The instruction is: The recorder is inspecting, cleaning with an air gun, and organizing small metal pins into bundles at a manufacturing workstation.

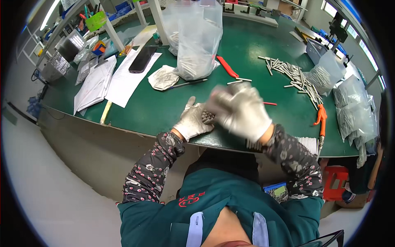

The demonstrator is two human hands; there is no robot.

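My left hand [191, 123], in a white work glove, rests near the table's front edge with its fingers curled round a bundle of metal pins [208, 117], whose round ends show. Just right of it, my gloved right hand [243, 113] is smeared by motion above the table. Its fingers are too blurred to tell whether they hold anything. Beside my right forearm, a row of metal pins [307, 145] lies side by side along the front edge, and more pins [253, 145] show left of that wrist. A thin red object [269, 103] lies partly behind my right hand.
Loose metal pins [294, 76] spread over the green table [251, 41] at right, near an orange air gun [322, 117]. Bags of pins [193, 53] stand at back centre; others [354, 107] line the right edge. A red-handled tool [227, 66], phone [142, 59] and papers [96, 84] lie about.
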